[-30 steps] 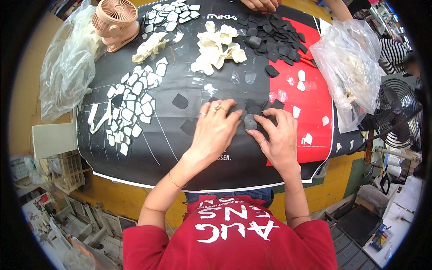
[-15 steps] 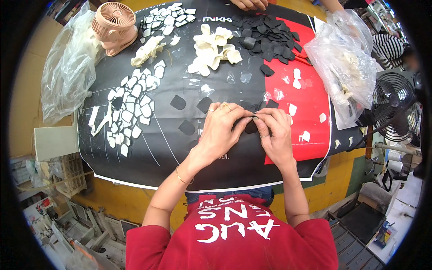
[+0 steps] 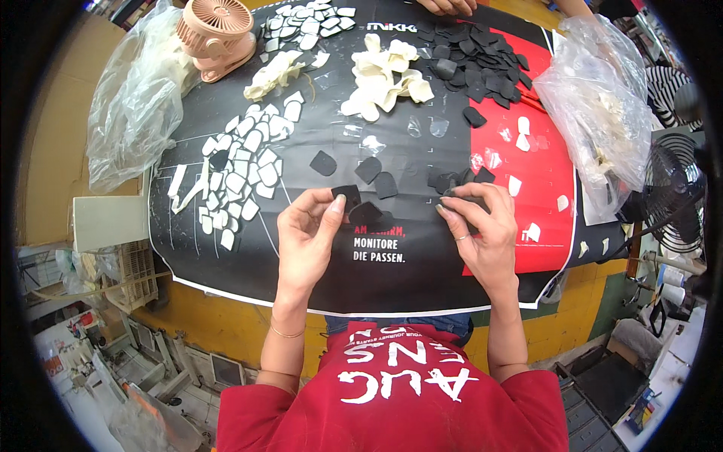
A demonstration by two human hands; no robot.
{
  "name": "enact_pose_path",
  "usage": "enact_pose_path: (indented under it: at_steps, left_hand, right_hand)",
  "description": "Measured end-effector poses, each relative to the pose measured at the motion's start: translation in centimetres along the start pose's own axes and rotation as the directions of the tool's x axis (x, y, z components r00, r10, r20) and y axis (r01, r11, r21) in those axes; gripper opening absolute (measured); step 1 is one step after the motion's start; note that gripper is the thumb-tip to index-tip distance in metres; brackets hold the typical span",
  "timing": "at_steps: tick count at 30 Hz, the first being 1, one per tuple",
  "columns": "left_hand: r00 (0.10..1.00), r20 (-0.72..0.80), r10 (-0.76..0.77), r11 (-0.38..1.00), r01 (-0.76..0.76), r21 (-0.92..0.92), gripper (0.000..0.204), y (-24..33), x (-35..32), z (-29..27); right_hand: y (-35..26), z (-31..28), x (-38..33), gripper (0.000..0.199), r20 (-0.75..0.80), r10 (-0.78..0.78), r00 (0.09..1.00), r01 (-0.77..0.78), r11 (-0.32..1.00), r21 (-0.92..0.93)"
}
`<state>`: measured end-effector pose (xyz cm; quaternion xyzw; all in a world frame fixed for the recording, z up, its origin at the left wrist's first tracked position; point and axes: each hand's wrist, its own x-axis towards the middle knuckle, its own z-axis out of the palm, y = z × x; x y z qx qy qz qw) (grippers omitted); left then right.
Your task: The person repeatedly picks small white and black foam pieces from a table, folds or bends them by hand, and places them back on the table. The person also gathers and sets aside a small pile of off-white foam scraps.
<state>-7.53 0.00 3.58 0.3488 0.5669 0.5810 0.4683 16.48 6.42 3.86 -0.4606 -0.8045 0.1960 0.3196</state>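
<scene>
My left hand (image 3: pixel 307 239) pinches a black foam-like pad (image 3: pixel 346 196) with a rounded end between thumb and fingers. Just beneath it, another black pad (image 3: pixel 366 214) lies close to my fingertips. My right hand (image 3: pixel 486 230) is apart from the left, thumb and forefinger brought together; whatever is between them, if anything, is too small to make out. Dark pads (image 3: pixel 444 181) lie beyond its fingertips. Three loose black pads lie past my left hand, one of them a rounded piece (image 3: pixel 324 163) at the left.
White rounded pads (image 3: pixel 245 169) spread on the left of the black-and-red mat (image 3: pixel 422 282). Farther off are cream fabric pieces (image 3: pixel 384 79), a heap of black pads (image 3: pixel 478 60) and a pink fan (image 3: pixel 216 34). Plastic bags (image 3: pixel 599 128) flank the mat. Another person's hand (image 3: pixel 448 6) shows at the far edge.
My hands were together over a small dark piece and have moved apart. The left now holds a black pad to the left, and the whole view has shifted slightly.
</scene>
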Motion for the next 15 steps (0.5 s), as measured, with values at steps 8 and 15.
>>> enact_pose_path:
  at_steps: [8, 15]
  left_hand:
    - [0.999, -0.033, 0.008, 0.999, -0.009, -0.037, 0.013, 0.4, -1.0, -0.6]
    - [0.976, 0.144, -0.161, 0.979, 0.177, -0.101, 0.015, -0.8, -2.9, 1.3]
  right_hand:
    - [-2.2, 1.4, -0.9, 0.044, 0.263, -0.166, 0.951, 0.197, 0.976, -0.097]
    - [-3.7, 0.2, -2.0, 0.038, 0.418, 0.282, 0.864, -0.478, 0.719, 0.504]
